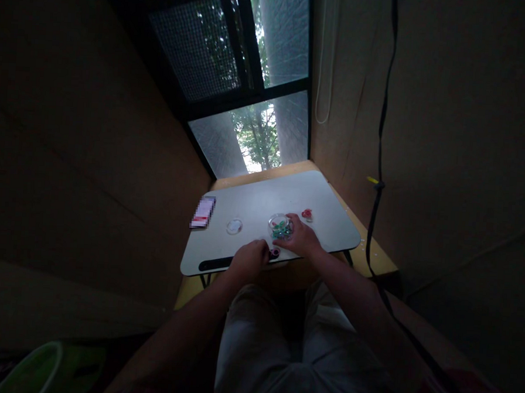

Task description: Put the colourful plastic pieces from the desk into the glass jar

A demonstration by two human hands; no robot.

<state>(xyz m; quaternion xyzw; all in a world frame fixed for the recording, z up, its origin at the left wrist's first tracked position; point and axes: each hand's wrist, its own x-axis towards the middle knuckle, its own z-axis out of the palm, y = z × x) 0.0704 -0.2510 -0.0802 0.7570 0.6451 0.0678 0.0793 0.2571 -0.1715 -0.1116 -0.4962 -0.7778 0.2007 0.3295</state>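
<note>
On a small white folding table [262, 196], my right hand [303, 238] curves around the side of a clear round jar [279, 219]. Small green pieces and a bit of red show through its wall. My left hand [251, 259] is closed at the table's front edge, with its fingertips hidden; whatever it may hold I cannot make out. Right beside those fingers lies a small pinkish ring-shaped piece [274, 253]. A clear round lid or shallow dish [234, 225] lies to the left of the jar. Just beyond my right hand is a little red item [306, 213].
A phone [203, 212] with a lit screen lies at the table's left edge. A black slot [215, 264] runs along the front edge. A dark cord [381, 138] hangs on the right, and a window [257, 126] rises behind. A green basin [55, 367] stands at lower left.
</note>
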